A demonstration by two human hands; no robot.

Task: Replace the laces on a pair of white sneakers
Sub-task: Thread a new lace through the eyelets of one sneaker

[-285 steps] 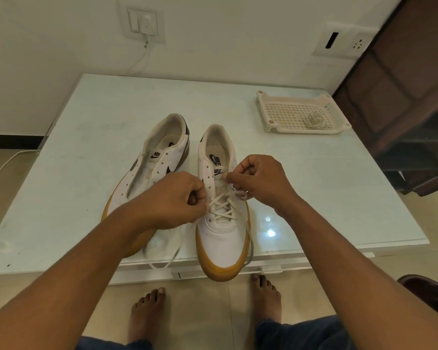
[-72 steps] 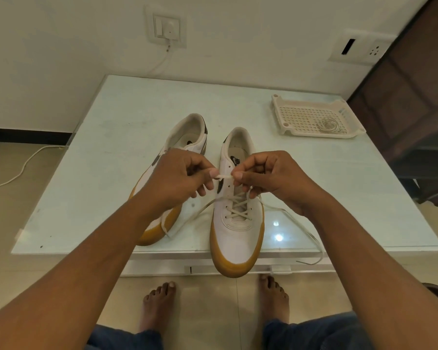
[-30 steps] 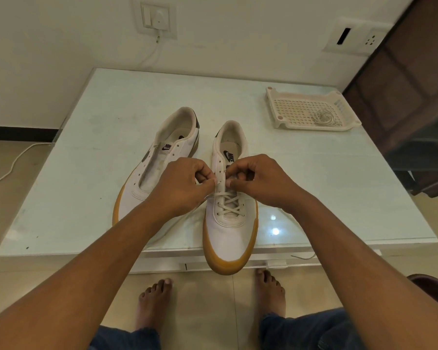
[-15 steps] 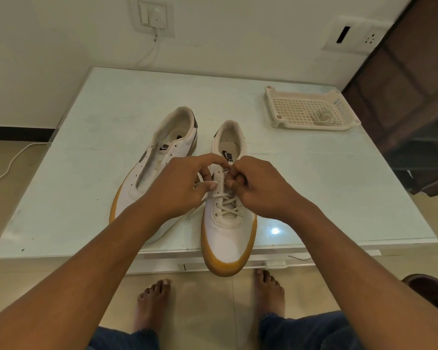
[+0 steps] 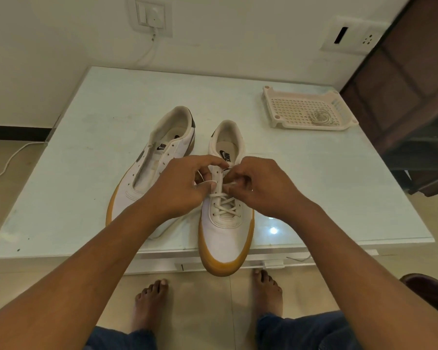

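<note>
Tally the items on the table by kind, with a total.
Sneakers: 2 (unlaced sneaker, half-laced sneaker)
Laces: 2 (threaded lace, coiled lace)
Plastic tray: 1
Total: 5

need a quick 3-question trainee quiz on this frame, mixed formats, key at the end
1. True or false: the unlaced sneaker lies nearer the tray than the part-laced sneaker does.
2. What lies in the tray? A coiled lace; B scissors; C sock.
3. Fill in: the left hand and right hand both pinch the ___.
Key: 1 false; 2 A; 3 lace.
</note>
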